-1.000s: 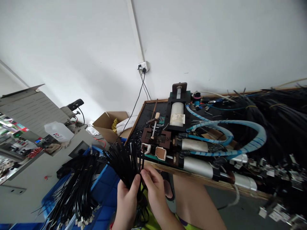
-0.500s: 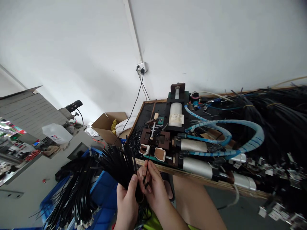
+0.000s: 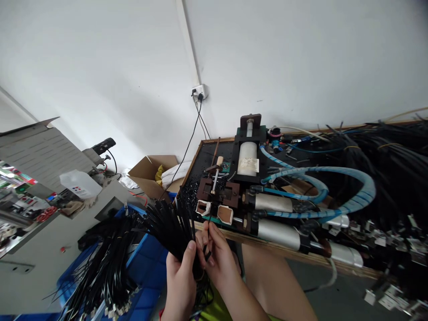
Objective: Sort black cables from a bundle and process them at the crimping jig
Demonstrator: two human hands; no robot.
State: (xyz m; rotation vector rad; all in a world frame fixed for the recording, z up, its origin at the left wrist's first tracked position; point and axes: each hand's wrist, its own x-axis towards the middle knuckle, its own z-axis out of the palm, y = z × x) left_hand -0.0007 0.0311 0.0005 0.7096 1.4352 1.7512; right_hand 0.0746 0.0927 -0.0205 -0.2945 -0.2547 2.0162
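My left hand [image 3: 181, 278] is closed round a thick bundle of black cables [image 3: 169, 229], whose cut ends fan out up and to the left. Beside it my right hand [image 3: 221, 265] pinches a single thin black cable [image 3: 209, 226] between thumb and fingers. This cable points up towards the gap between two brown blocks with white rims, a left block [image 3: 202, 207] and a right block [image 3: 225, 215], on the front of an air-cylinder fixture [image 3: 219, 191]. Whether its tip lies between the blocks I cannot tell. Part of the bundle is hidden behind my hands.
Silver cylinders [image 3: 279, 234] and blue-wrapped hoses [image 3: 363, 187] stretch to the right along the bench edge. More black cables [image 3: 377, 156] with metal connectors lie at the far right. At left, a blue crate [image 3: 145, 263] holds cable bundles; behind it stands a cardboard box [image 3: 143, 171].
The view has shifted slightly, so the bench sits a little further right. Both hands keep their hold, and the right fingers have shifted slightly along the single cable.
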